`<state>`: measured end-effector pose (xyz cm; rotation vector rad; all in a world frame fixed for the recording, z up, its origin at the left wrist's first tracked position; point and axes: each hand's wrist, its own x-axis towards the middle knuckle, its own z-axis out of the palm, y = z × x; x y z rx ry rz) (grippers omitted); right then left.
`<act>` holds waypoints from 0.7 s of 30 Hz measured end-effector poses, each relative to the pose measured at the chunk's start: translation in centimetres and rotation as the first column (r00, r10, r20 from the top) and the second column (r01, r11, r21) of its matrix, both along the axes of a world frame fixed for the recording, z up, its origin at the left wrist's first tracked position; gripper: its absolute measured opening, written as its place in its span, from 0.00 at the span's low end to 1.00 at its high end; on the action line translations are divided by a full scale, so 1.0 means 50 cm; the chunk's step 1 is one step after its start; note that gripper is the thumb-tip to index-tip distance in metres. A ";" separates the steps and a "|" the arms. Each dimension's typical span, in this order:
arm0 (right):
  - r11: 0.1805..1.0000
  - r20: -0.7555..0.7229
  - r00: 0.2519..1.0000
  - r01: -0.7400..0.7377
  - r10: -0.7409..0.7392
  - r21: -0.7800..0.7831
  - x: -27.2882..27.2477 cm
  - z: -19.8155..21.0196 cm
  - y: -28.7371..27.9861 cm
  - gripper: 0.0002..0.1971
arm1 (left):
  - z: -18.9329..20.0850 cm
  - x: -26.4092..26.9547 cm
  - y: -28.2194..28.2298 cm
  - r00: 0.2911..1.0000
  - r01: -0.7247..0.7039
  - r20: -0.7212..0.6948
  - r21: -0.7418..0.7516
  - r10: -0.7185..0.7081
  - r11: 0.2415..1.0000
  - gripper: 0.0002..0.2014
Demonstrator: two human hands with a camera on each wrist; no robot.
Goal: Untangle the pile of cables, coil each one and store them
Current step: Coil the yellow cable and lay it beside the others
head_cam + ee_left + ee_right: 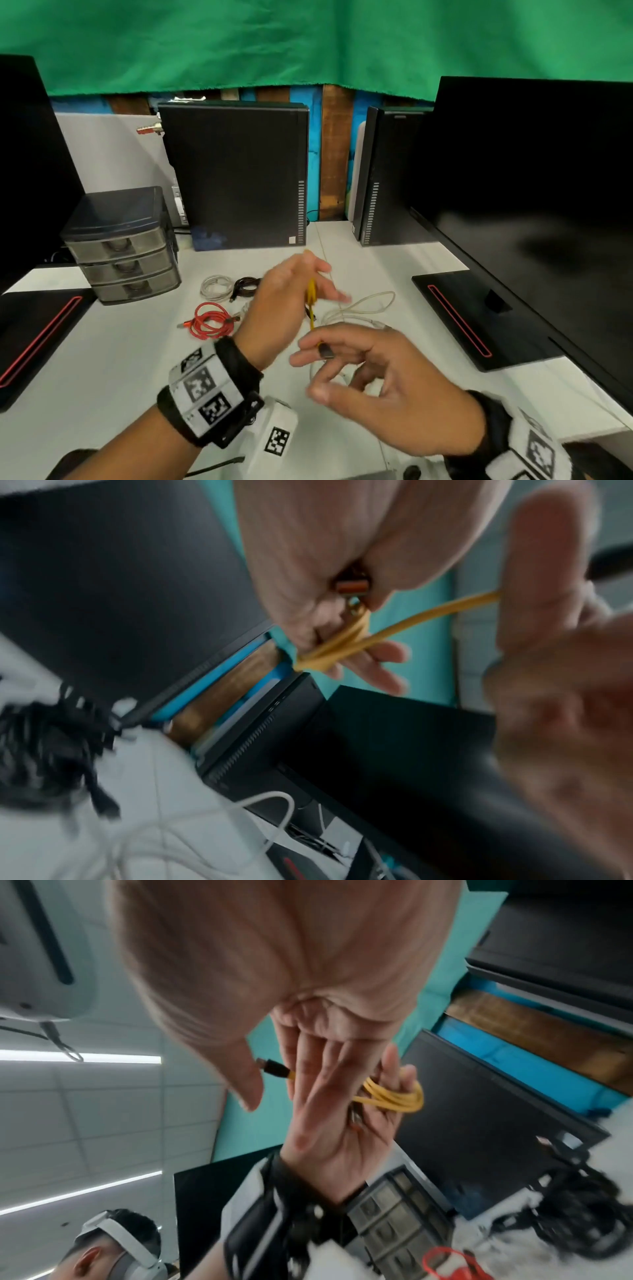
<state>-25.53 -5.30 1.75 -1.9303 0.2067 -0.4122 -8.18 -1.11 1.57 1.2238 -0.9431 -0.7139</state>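
Observation:
My left hand (318,277) is raised over the white desk (102,359) and holds the yellow cable (311,291), whose loops are bunched around its fingers. The left wrist view shows those loops (342,645) and an orange-tipped plug (351,587) tucked against the palm. My right hand (318,363), nearer to me, pinches the cable's other end by its black plug (325,351); the plug (270,1066) and the coil (394,1099) also show in the right wrist view. A loose white cable (359,308) lies under both hands.
Left of my hands lie a coiled red cable (210,320), a coiled white cable (215,287) and a dark coil (245,286). A grey three-drawer unit (123,253) stands at the left, shut. Monitors flank the desk; two PC towers (239,178) stand behind.

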 end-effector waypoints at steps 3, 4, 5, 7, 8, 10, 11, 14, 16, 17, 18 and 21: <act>0.990 0.269 0.955 0.140 -0.126 -0.030 -0.004 0.022 -0.019 0.05 | -0.009 -0.024 0.015 0.914 0.273 0.287 0.084 -0.285 0.959 0.20; 0.978 0.355 0.920 0.200 -0.167 -0.058 -0.004 0.022 -0.033 0.04 | -0.005 -0.033 0.020 0.889 0.334 0.292 0.115 -0.353 0.936 0.21; 0.957 0.411 0.888 0.271 -0.207 -0.103 -0.003 0.024 -0.045 0.03 | 0.001 -0.041 0.023 0.882 0.368 0.258 0.145 -0.394 0.919 0.22; 0.922 0.455 0.844 0.370 -0.282 -0.115 0.001 0.021 -0.064 0.03 | 0.011 -0.046 0.025 0.889 0.434 0.087 0.153 -0.450 0.888 0.26; 0.936 0.452 0.845 0.348 -0.287 -0.055 0.005 0.016 -0.066 0.06 | 0.015 -0.044 0.026 0.877 0.478 -0.017 0.126 -0.480 0.869 0.27; 0.962 0.422 0.864 0.245 -0.274 0.122 0.016 0.011 -0.055 0.10 | 0.018 -0.037 0.025 0.844 0.529 -0.137 0.058 -0.518 0.846 0.26; 0.954 0.407 0.866 0.227 -0.289 0.195 0.020 0.009 -0.050 0.11 | 0.016 -0.036 0.025 0.842 0.529 -0.146 0.040 -0.519 0.847 0.25; 0.936 0.387 0.861 0.247 -0.330 0.248 0.022 -0.001 -0.055 0.13 | 0.008 -0.046 0.023 0.889 0.451 -0.106 0.019 -0.446 0.893 0.25; 0.940 0.368 0.874 0.238 -0.317 0.244 0.020 -0.006 -0.066 0.12 | 0.008 -0.054 0.018 0.936 0.332 -0.130 0.004 -0.328 0.943 0.26; 0.940 0.348 0.882 0.246 -0.319 0.238 0.019 -0.010 -0.071 0.12 | 0.008 -0.055 0.015 0.954 0.266 -0.148 0.003 -0.262 0.964 0.25; 0.937 0.336 0.882 0.267 -0.332 0.224 0.019 -0.014 -0.074 0.12 | 0.008 -0.055 0.013 0.968 0.208 -0.144 0.005 -0.205 0.978 0.24; 0.920 0.377 0.841 0.378 -0.387 0.099 0.021 -0.024 -0.072 0.09 | 0.005 -0.049 0.008 0.999 0.053 0.004 0.007 -0.053 0.999 0.16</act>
